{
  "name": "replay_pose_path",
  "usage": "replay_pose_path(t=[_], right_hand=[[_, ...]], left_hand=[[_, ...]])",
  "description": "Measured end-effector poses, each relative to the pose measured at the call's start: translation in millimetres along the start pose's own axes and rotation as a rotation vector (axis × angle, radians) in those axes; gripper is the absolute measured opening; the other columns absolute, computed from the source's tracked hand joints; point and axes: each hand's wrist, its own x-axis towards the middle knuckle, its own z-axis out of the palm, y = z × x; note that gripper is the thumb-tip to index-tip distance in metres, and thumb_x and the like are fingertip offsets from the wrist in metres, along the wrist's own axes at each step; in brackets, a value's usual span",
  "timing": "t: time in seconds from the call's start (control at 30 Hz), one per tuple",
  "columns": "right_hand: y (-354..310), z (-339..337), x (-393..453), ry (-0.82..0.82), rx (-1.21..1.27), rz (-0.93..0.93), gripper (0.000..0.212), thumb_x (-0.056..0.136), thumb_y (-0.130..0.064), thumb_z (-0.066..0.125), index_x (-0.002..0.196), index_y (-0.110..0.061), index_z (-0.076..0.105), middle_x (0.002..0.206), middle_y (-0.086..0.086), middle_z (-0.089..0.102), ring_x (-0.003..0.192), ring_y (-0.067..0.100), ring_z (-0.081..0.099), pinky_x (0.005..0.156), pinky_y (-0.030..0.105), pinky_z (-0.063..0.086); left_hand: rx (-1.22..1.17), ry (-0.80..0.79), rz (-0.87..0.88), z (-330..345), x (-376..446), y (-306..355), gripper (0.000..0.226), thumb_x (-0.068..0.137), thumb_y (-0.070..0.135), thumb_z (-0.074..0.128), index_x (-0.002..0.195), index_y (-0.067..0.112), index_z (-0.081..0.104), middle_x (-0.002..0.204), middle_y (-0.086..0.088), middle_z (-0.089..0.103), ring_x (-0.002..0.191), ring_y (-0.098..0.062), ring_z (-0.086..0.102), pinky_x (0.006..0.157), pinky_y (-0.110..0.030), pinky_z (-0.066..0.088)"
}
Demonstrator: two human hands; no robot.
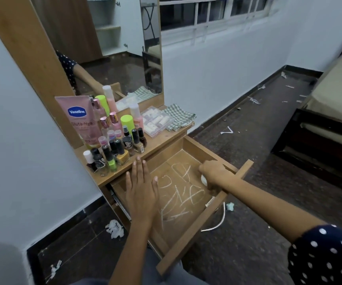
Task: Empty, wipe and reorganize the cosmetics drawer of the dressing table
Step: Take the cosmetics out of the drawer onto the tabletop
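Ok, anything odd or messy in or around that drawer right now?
Yes. The open drawer has pale scribbled streaks across its wooden bottom, by both hands, so it needs wiping. Crumpled tissue and white scraps litter the dark floor. The checked cloth lies unused on the tabletop.

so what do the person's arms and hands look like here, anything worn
Both forearms are bare, and no rings, watch or bracelets show on the left hand or right hand. The right upper arm has a short dark navy sleeve with white polka dots. No sleeve shows on the left arm.
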Motion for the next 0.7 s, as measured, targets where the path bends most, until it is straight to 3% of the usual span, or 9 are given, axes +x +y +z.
replay_pose_path(t=[0.1, 0.2, 0.27, 0.4, 0.53, 0.7], right_hand=[[-3.8, 3.9, 3.8, 0.021, -0.127, -0.03, 0.048, 0.079, -0.014, 0.072, 0.123, -0.012, 0.053, 0.127, 0.008, 0.058, 0.117, 0.028, 0.056, 0.092, 0.033, 0.047], [-7.2, 1.7, 6.3, 0.03, -0.105, -0.036, 0.048, 0.075, -0.019, 0.074, 0.119, -0.014, 0.055, 0.12, 0.006, 0.061, 0.11, 0.025, 0.061, 0.086, 0.032, 0.049], [-9.4, -8.9, 7.5, 0.07, 0.064, -0.05, 0.051, 0.07, -0.024, 0.079, 0.115, -0.014, 0.057, 0.116, 0.008, 0.062, 0.104, 0.025, 0.063, 0.079, 0.032, 0.05], [-12.9, -51.3, 8.5, 0.399, 0.408, -0.142, 0.066, 0.063, -0.035, 0.08, 0.117, -0.016, 0.046, 0.112, 0.006, 0.058, 0.099, 0.027, 0.06, 0.074, 0.033, 0.048], [-26.1, -99.9, 28.3, 0.728, 0.612, -0.144, 0.074, 0.064, -0.034, 0.08, 0.121, -0.013, 0.038, 0.098, 0.008, 0.063, 0.086, 0.028, 0.061, 0.066, 0.033, 0.044], [-44.0, -130.3, 72.6, 0.811, 0.591, -0.149, 0.046, 0.066, -0.027, 0.077, 0.1, -0.009, 0.052, 0.097, 0.01, 0.06, 0.088, 0.028, 0.057, 0.064, 0.034, 0.041]], left_hand=[[0.002, 0.002, 0.002, -0.3, 0.7, -0.1, 0.065, 0.096, 0.042, 0.002, 0.151, 0.008, 0.012, 0.159, -0.008, -0.001, 0.147, -0.019, -0.002, 0.119, -0.036, 0.0], [-0.004, 0.011, -0.002, 0.4, 1.1, -0.6, 0.065, 0.097, 0.041, 0.004, 0.15, 0.007, 0.015, 0.159, -0.008, 0.002, 0.147, -0.02, 0.001, 0.119, -0.037, 0.002], [-0.003, 0.012, -0.011, 0.6, 1.4, -1.2, 0.064, 0.097, 0.04, 0.005, 0.15, 0.006, 0.018, 0.159, -0.009, 0.005, 0.147, -0.021, 0.004, 0.119, -0.038, 0.005], [-0.004, 0.019, -0.023, 1.3, 0.3, 0.0, 0.063, 0.097, 0.039, 0.008, 0.15, 0.006, 0.019, 0.159, -0.009, 0.006, 0.147, -0.021, 0.005, 0.119, -0.038, 0.005], [-0.04, 0.026, -0.034, 3.1, 0.6, -0.2, 0.062, 0.098, 0.04, 0.01, 0.151, 0.008, 0.017, 0.159, -0.006, 0.003, 0.147, -0.018, 0.001, 0.119, -0.036, 0.001], [-0.038, 0.03, -0.041, 3.8, -0.4, 0.3, 0.06, 0.099, 0.039, 0.014, 0.15, 0.007, 0.023, 0.159, -0.006, 0.008, 0.147, -0.019, 0.008, 0.119, -0.036, 0.007]])
